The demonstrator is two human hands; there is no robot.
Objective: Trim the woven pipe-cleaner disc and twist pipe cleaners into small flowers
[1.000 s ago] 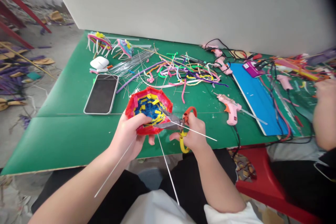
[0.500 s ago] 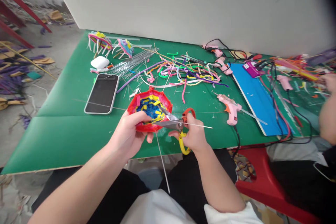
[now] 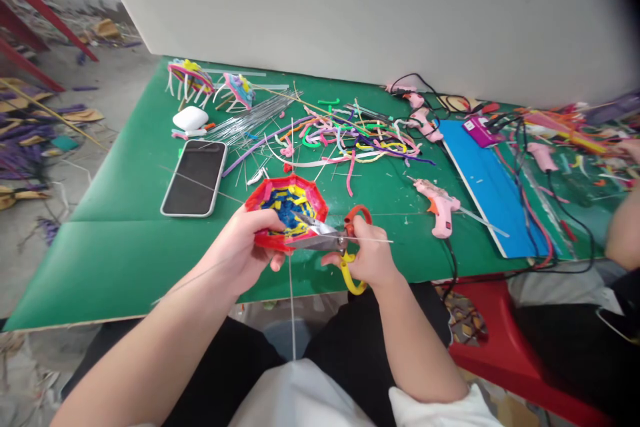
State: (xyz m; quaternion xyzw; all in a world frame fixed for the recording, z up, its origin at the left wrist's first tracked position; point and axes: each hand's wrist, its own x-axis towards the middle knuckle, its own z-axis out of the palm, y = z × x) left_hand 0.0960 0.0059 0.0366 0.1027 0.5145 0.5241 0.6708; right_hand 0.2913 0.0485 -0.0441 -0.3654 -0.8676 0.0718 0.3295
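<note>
My left hand [image 3: 253, 247] grips a small bowl-shaped pipe-cleaner umbrella canopy [image 3: 287, 207], thumb inside and fingers beneath. The canopy has a red rim and a yellow and blue woven middle. Thin pale wire ribs stick out around it, one pointing down toward my lap [image 3: 291, 313]. In my right hand [image 3: 373, 253] are scissors [image 3: 343, 240] with one orange-red and one yellow handle loop. Their blades stand apart at the canopy's right edge, one over its inside and the other low along the rim. Whether a rib lies between them I cannot tell.
Behind the canopy lie a phone [image 3: 195, 180], a white case [image 3: 190, 119], wires [image 3: 255, 117] and tangled pipe cleaners [image 3: 350, 137]. Two little umbrellas [image 3: 190, 80] stand at the back left. A pink glue gun [image 3: 437, 207] and blue board [image 3: 493, 193] lie right, near another person's arm [image 3: 625, 227].
The canopy has turned and tilted a little in my left hand, shifting slightly down, and its ribs point in new directions. The scissors have moved slightly left.
</note>
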